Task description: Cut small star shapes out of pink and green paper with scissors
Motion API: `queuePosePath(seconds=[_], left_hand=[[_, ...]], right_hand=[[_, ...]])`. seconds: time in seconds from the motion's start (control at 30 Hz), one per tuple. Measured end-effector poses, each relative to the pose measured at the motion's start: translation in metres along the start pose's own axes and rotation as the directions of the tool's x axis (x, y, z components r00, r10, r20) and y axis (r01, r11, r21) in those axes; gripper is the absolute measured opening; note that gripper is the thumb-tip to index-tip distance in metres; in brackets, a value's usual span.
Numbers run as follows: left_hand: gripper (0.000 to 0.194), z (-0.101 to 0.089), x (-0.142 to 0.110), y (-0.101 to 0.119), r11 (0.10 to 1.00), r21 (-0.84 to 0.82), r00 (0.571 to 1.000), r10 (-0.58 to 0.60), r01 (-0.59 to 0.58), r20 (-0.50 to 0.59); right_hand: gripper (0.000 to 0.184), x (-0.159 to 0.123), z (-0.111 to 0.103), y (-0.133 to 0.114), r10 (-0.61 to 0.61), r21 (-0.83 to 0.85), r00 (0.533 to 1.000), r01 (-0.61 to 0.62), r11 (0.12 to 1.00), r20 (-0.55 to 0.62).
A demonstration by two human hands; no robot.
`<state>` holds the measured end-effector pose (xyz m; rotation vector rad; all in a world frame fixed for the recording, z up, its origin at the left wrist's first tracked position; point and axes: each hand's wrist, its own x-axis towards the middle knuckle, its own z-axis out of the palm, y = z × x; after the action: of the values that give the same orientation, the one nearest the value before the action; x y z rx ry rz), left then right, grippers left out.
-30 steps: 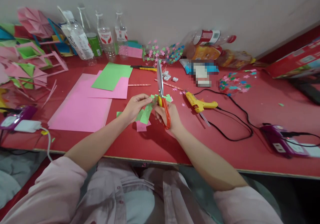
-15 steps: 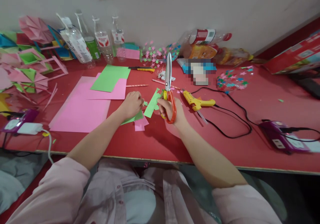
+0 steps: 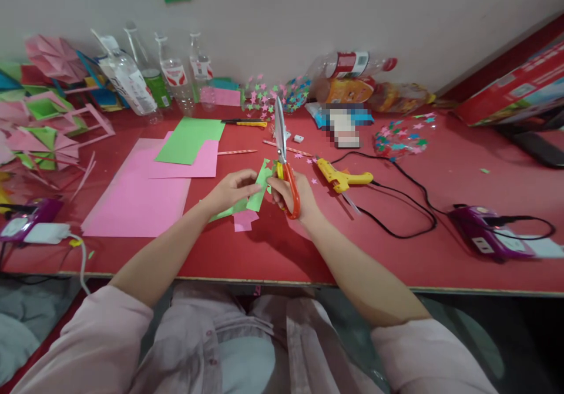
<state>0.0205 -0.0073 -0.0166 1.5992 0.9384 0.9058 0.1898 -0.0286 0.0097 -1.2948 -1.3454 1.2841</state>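
In the middle of the red table my right hand [image 3: 288,193] is closed around orange-and-yellow-handled scissors [image 3: 281,130], blades together and pointing up toward the wall. The same hand also pinches a green paper strip [image 3: 259,189] with a notched upper edge. My left hand [image 3: 233,189] is just left of the strip, thumb and fingers apart, the thumb near or touching the strip's edge; I cannot tell which. Below it lie green paper scraps [image 3: 224,212] and a small pink paper piece [image 3: 245,221], partly under the hand.
Pink sheets [image 3: 136,191] and a green sheet [image 3: 190,140] lie left, near a yellow-handled cutter [image 3: 247,123]. On the right are a yellow glue gun [image 3: 343,177] with a black cord and a purple power strip [image 3: 489,232]. Bottles [image 3: 174,74] and star-filled clear containers [image 3: 405,138] stand behind.
My left hand has opened from a pinch and come close to the green strip. A small green cut piece near its fingertips no longer shows. The camera view has shifted slightly.
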Motion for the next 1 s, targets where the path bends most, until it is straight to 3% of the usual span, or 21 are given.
queuePosePath(seconds=[0.1,0.17,0.33,0.5,0.6,0.77,1.0], left_hand=[[0.022,0.005,-0.001,0.003,0.977,-0.185,0.995,-0.103,0.103,0.013],[0.019,0.003,-0.001,0.004,0.952,-0.276,0.988,-0.149,0.131,-0.048],[0.013,-0.013,0.003,0.008,0.936,-0.349,0.944,-0.069,-0.052,-0.323],[0.022,-0.02,0.005,0.009,0.928,-0.34,0.88,-0.027,-0.155,-0.474],[0.019,-0.021,0.004,0.01,0.931,-0.32,0.853,-0.018,-0.175,-0.521],[0.017,-0.024,0.002,0.013,0.917,-0.327,0.82,0.0,-0.229,-0.573],[0.021,-0.024,0.0,0.017,0.928,-0.31,0.833,0.0,-0.205,-0.553]], right_hand=[[0.03,-0.002,0.0,0.0,-0.037,-0.055,0.999,0.036,0.998,-0.028],[0.038,-0.003,-0.002,-0.001,-0.085,-0.115,0.996,0.08,0.99,-0.038],[0.052,0.001,-0.008,0.003,-0.079,-0.313,0.997,0.074,0.947,-0.003],[0.053,0.005,-0.008,0.007,-0.042,-0.533,0.994,0.091,0.841,0.103],[0.053,0.002,-0.005,0.005,0.001,-0.57,0.983,0.107,0.815,0.186],[0.053,-0.002,-0.004,0.002,0.02,-0.496,0.973,0.1,0.863,0.231],[0.058,0.001,-0.008,0.006,0.033,-0.531,0.972,0.098,0.842,0.231]])
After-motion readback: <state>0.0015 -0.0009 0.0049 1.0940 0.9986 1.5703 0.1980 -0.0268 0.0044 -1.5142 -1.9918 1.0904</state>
